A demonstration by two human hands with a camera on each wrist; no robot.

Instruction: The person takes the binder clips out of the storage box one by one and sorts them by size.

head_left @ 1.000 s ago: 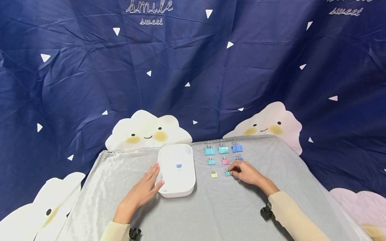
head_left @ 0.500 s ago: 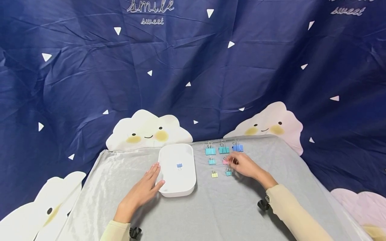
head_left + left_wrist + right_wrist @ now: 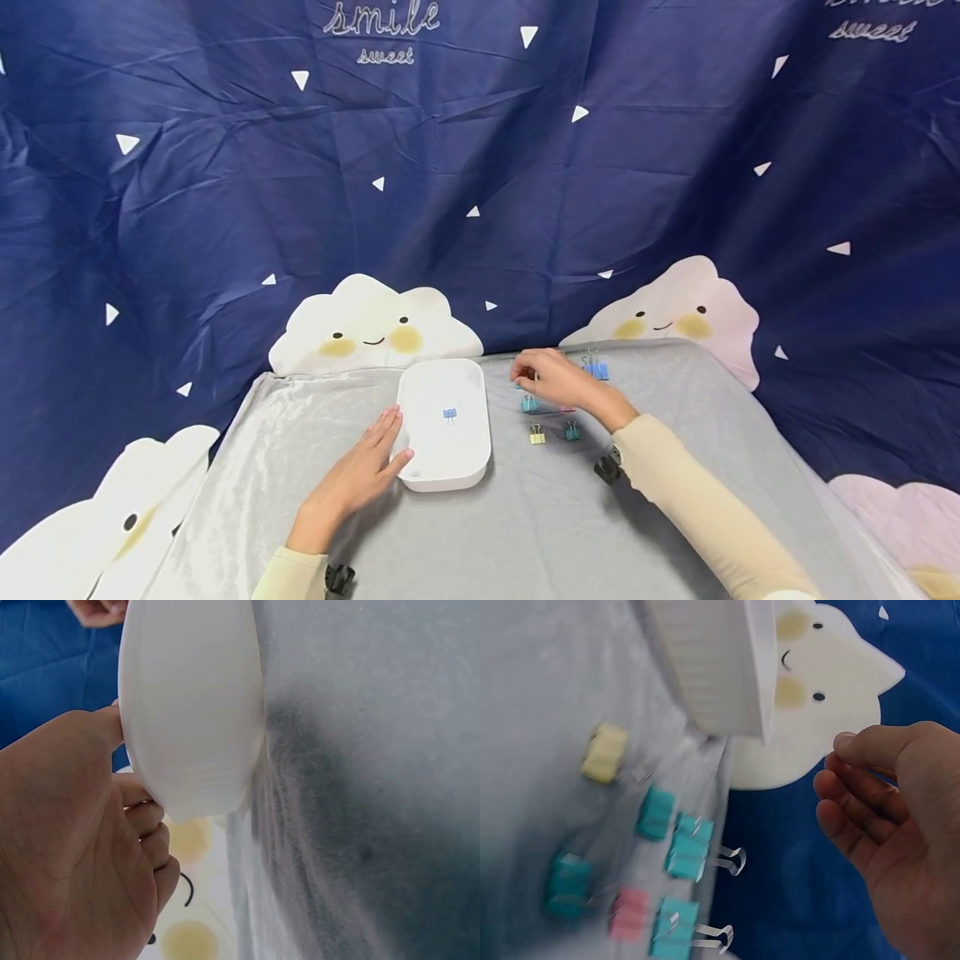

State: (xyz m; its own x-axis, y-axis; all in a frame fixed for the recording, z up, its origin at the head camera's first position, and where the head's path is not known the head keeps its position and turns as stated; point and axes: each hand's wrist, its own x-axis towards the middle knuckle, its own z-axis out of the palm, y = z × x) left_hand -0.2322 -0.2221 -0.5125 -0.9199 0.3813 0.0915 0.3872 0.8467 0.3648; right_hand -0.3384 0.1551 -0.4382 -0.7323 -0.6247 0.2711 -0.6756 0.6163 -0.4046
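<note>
My left hand (image 3: 358, 471) lies along the left side of a white box (image 3: 442, 483), its fingers straight against the rim. Inside that box is a small blue binder clip (image 3: 449, 414). My right hand (image 3: 561, 382) hovers over the back rows of binder clips, partly covering them. In the right wrist view its thumb and fingers (image 3: 847, 784) are loosely curled, and nothing shows between them. Below are a teal clip (image 3: 530, 404), a yellow clip (image 3: 537, 434) and another teal clip (image 3: 572, 431). A larger blue clip (image 3: 597, 368) stands behind my right wrist.
Two larger teal clips (image 3: 688, 846) and a pink clip (image 3: 628, 913) show in the right wrist view. A grey cloth (image 3: 517, 533) covers the table, and a dark blue printed curtain (image 3: 480, 150) hangs behind its back edge.
My right hand has moved from the small teal clip up past the pink one to the back left of the rows. The left hand stays against the box.
</note>
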